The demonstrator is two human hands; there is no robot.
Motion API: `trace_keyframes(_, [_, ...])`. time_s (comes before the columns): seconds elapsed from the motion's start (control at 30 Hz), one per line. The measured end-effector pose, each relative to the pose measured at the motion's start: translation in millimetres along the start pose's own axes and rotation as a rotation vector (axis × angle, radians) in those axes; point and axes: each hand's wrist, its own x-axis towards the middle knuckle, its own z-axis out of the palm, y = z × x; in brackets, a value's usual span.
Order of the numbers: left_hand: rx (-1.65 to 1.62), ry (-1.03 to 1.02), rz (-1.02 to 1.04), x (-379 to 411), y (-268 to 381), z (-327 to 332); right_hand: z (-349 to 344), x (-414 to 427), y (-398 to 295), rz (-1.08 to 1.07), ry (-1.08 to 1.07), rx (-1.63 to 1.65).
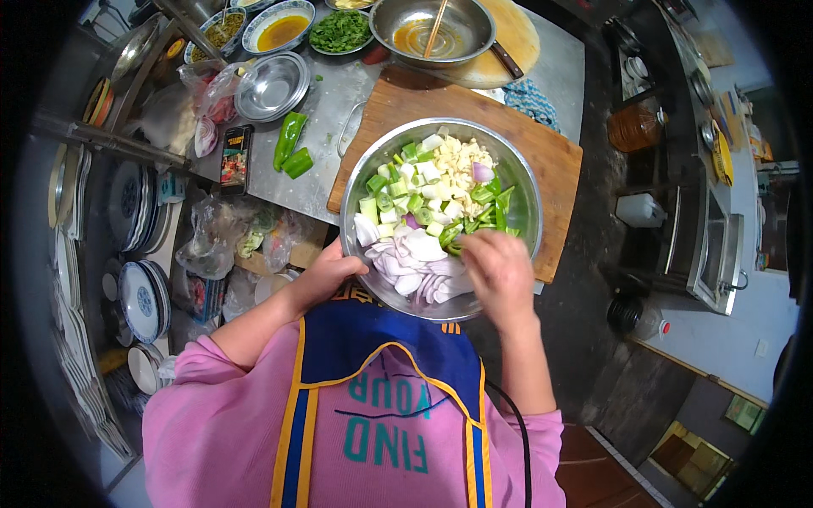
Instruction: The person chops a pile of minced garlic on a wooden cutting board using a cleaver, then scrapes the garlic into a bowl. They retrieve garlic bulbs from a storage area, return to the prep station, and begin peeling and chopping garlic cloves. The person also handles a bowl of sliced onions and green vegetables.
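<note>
A large stainless steel bowl point(535, 216) is before me, partly over the wooden cutting board. It holds chopped scallion pieces point(406, 184), chopped garlic point(462, 162), sliced green peppers point(498, 206) and sliced onion or shallot point(413, 257), in separate heaps. My left hand point(333, 270) grips the bowl's near left rim, thumb on top. Over the bowl's near right side is my right hand point(498, 273), slightly blurred, with its fingers curled down beside the peppers and onion. Its fingertips are hidden, so whether they pinch anything cannot be seen.
The cutting board point(438, 101) lies on a steel table. Behind it stands a pan point(473, 28) with chopsticks. Left are green pepper pieces point(290, 141), stacked metal bowls point(273, 86), a phone point(236, 159) and bowls of oil point(282, 32) and herbs point(341, 30). Plates point(141, 301) fill a shelf.
</note>
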Motion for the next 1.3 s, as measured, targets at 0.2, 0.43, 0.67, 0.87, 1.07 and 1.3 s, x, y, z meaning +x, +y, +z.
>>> trace_keyframes(0.2, [0.017,-0.030,-0.003,5,-3,-10,13,31,0,-0.065,-0.229,-0.075])
trace_keyframes(0.43, [-0.051,-0.026,-0.038,5,-4,-11,20,37,-3,-0.075,-0.255,-0.244])
trace_keyframes(0.67, [-0.096,-0.018,-0.016,1,-5,-6,-13,35,17,-0.063,-0.167,-0.312])
trace_keyframes(0.87, [-0.061,-0.016,0.001,4,-10,-11,-34,34,23,0.050,-0.174,-0.270])
trace_keyframes(1.07, [-0.116,-0.009,-0.003,2,-6,-10,-9,43,1,-0.033,-0.142,-0.242])
trace_keyframes(1.3, [-0.076,0.009,0.003,2,-10,-12,-25,34,8,-0.019,-0.258,-0.236])
